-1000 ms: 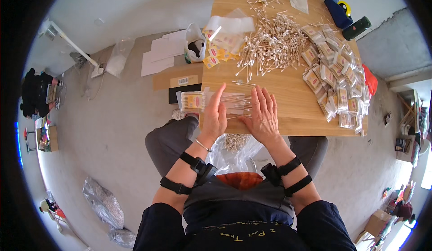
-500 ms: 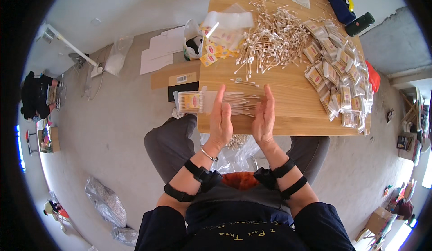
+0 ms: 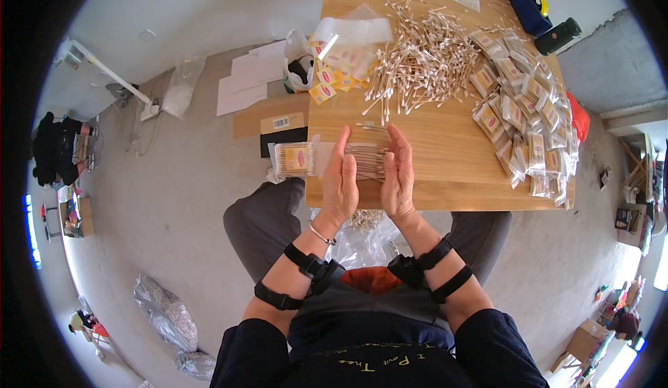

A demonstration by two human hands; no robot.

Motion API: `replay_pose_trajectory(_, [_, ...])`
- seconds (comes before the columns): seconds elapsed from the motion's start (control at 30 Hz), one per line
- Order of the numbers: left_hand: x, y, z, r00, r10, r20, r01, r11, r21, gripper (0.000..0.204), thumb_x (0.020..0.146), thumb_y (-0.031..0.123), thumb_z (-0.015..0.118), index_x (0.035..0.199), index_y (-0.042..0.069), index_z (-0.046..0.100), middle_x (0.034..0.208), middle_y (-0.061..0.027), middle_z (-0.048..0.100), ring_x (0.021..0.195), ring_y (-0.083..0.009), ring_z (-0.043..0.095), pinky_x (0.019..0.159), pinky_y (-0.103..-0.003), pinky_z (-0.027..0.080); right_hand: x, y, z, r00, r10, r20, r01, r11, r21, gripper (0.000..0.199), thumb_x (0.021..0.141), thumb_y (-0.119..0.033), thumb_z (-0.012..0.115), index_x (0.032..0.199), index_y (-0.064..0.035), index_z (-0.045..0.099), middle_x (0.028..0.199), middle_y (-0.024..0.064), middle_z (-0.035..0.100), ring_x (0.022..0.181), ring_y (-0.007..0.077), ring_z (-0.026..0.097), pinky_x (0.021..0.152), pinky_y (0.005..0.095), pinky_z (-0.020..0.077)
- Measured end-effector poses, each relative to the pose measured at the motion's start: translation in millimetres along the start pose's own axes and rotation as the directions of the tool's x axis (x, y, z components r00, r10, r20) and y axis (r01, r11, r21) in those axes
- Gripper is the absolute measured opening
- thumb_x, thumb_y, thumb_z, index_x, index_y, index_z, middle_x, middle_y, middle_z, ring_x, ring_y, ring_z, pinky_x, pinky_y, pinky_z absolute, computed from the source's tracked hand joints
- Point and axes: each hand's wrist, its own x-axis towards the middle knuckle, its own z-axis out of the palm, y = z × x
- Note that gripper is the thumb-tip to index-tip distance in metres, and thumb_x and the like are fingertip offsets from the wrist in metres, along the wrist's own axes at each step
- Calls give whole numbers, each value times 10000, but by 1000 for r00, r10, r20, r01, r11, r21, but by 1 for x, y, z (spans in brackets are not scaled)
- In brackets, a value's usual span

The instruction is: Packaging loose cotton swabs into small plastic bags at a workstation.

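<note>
A row of loose cotton swabs (image 3: 367,160) lies across the near part of the table, between my two upright palms. My left hand (image 3: 340,183) stands on edge at their left ends, its fingers stretched out. Facing it, my right hand (image 3: 397,182) stands the same way at the right ends, fingers straight. A clear bag of cotton swabs with a yellow label (image 3: 296,158) lies just left of my left hand, at the table's left edge. A few single swabs lie just beyond my fingertips.
A large heap of loose swabs (image 3: 424,61) covers the far middle of the wooden table (image 3: 445,148). Filled small bags (image 3: 525,110) pile up on the right. Yellow cards (image 3: 325,85) and clear bags (image 3: 355,31) lie far left. A dark cylinder (image 3: 558,37) and a tape dispenser (image 3: 527,10) stand far right.
My right hand has moved left, closer to my left hand. The swabs between them have drawn into a tighter, more even row. My left hand has barely moved.
</note>
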Motion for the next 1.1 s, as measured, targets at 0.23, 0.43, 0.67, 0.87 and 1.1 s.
replay_pose_trajectory(0.23, [-1, -2, -2, 1000, -8, -2, 7, 988, -157, 597, 1044, 383, 314, 1436, -66, 314, 1447, -192, 409, 1346, -255, 377, 1116, -339, 266, 23, 6, -14, 979, -150, 137, 204, 746, -634, 361, 882, -14, 482, 1242, -3, 490, 1269, 179, 503, 1174, 359, 445, 1015, 462, 336])
replay_pose_trajectory(0.43, [1, -3, -4, 999, -26, -43, 13, 960, -278, 588, 1044, 371, 320, 1451, -51, 286, 1481, -178, 352, 1379, -251, 321, 1139, -348, 225, 34, 6, -13, 971, -128, 200, 237, 605, -760, 266, 831, -8, 528, 1080, -76, 592, 1092, 102, 571, 1081, 338, 467, 948, 459, 354])
replay_pose_trajectory(0.67, [1, -12, -3, 995, -62, -78, 24, 910, -414, 583, 1043, 357, 327, 1469, -35, 254, 1520, -161, 287, 1417, -246, 254, 1167, -359, 178, 30, 6, -16, 933, -130, 335, 327, 693, -643, 223, 798, 45, 543, 960, -76, 636, 972, 73, 626, 1006, 320, 523, 896, 424, 399])
replay_pose_trajectory(0.87, [-2, -70, -14, 993, -58, -99, 0, 864, -503, 601, 1041, 370, 340, 1479, -28, 236, 1535, -160, 259, 1432, -245, 227, 1178, -363, 160, 29, 0, 1, 911, -181, 371, 358, 794, -492, 249, 819, 62, 523, 994, -67, 645, 1009, 100, 652, 1005, 338, 549, 913, 398, 433])
replay_pose_trajectory(1.1, [5, 1, -7, 945, -324, 38, 211, 519, -828, 670, 1028, 447, 344, 1480, -32, 226, 1535, -168, 255, 1432, -245, 226, 1175, -359, 167, 21, 5, -14, 976, 187, 111, -173, 977, -122, 253, 976, -37, 446, 1195, -10, 570, 1192, 82, 605, 1102, 200, 537, 996, 354, 394])
